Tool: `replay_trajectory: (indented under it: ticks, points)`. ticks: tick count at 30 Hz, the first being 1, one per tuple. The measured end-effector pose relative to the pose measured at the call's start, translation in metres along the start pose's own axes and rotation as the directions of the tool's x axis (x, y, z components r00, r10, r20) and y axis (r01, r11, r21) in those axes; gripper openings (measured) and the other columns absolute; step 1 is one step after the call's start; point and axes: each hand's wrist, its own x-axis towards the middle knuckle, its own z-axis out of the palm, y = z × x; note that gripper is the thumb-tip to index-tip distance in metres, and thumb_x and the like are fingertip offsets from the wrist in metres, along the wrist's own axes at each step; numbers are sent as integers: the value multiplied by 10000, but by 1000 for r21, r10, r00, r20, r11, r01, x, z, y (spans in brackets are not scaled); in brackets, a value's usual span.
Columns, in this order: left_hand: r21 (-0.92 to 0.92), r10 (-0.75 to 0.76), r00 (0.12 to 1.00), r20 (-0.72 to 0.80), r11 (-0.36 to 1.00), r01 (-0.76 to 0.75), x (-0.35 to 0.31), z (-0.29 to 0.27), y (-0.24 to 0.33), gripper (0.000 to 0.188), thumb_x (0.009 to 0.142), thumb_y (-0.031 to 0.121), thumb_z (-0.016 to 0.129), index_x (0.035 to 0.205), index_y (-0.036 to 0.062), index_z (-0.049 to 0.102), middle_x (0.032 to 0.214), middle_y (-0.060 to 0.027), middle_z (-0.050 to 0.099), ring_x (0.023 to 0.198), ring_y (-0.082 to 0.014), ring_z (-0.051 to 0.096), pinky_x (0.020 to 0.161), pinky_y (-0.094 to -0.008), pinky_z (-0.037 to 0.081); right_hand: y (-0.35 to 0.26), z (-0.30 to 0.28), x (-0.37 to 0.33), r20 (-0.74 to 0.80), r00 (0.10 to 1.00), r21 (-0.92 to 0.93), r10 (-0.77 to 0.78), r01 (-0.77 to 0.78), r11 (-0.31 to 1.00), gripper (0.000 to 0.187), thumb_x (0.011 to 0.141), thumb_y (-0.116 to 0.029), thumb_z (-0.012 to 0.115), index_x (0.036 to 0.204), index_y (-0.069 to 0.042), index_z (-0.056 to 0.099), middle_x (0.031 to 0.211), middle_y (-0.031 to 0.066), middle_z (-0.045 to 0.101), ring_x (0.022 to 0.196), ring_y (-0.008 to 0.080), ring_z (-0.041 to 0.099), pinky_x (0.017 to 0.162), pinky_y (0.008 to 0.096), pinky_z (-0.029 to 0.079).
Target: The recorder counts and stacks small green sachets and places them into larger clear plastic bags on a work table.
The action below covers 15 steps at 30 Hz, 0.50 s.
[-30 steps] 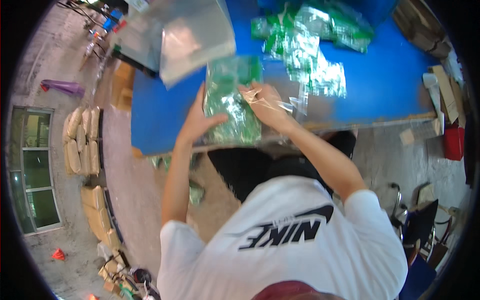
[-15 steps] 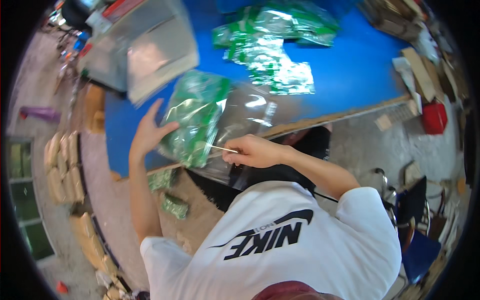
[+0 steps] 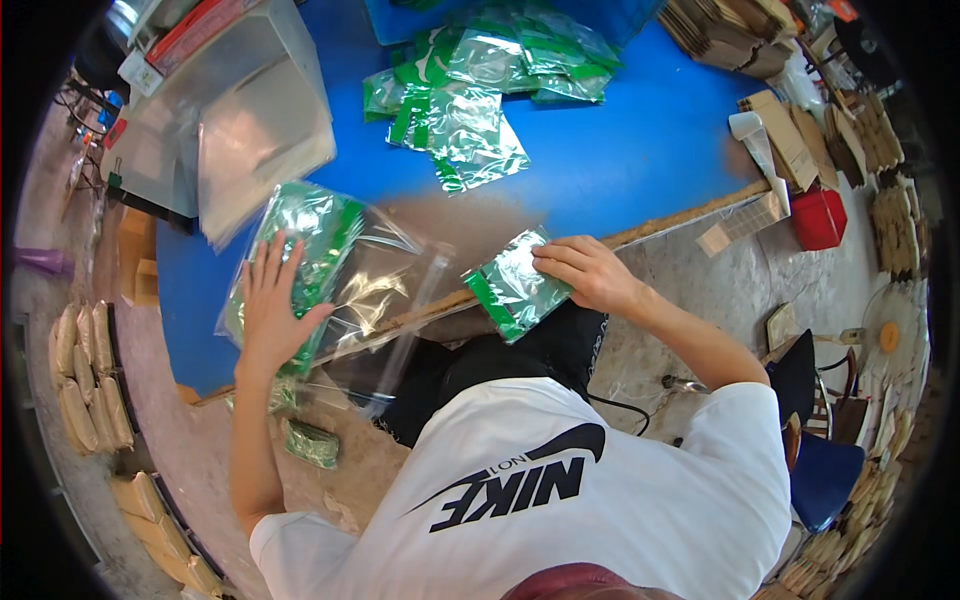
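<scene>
My left hand (image 3: 268, 305) lies flat with its fingers spread on a stack of green-and-clear packets (image 3: 325, 222). The stack sits inside a large clear plastic bag (image 3: 385, 285), whose free end reaches over the table's near edge. To the right, my right hand (image 3: 597, 275) grips a single green-and-silver packet (image 3: 522, 285) by its right side, thumb hidden beneath. That packet is held over the front edge, just right of the bag's mouth. Farther back lies a pile of similar packets (image 3: 485, 60) on the blue table (image 3: 620, 140).
At the back left stands a translucent bin (image 3: 290, 60) with a stack of clear sheets (image 3: 265, 140) against it. Folded cardboard (image 3: 720, 30) is at the back right, near a red container (image 3: 820, 220). Below the left table edge, a green bundle (image 3: 312, 443) is on the floor.
My right hand has moved right and now holds a packet; before, it pinched a thin pale strip by the bag. My left hand has come down flat on the stack.
</scene>
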Motion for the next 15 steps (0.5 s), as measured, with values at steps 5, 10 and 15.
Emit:
replay_trajectory:
  ticks: [5,10,15]
  points:
    - [169,-187,982,40,970,177,-3,-28,-4,743,766,156,797,1427,75,468,1582,-154,321,1465,-364,281,1204,-491,208,10,-17,57,-426,881,111,206,-175,978,460,709,51,639,1151,-75,662,1125,119,688,1021,310,639,853,413,511]
    - [-512,-105,964,-245,858,-37,11,-10,105,493,803,87,761,1266,16,609,1352,-178,593,1264,-347,559,1053,-427,437,45,18,120,-292,956,-94,25,-55,994,353,801,-230,774,1102,-76,673,1126,154,677,1026,353,638,874,433,510]
    - [-838,1,999,-47,544,-40,4,33,158,377,835,105,747,1189,6,660,1179,-139,681,1096,-267,648,963,-347,486,85,15,116,-397,872,82,287,-278,957,423,889,-404,695,1103,-39,680,1124,180,675,1068,372,624,921,443,497]
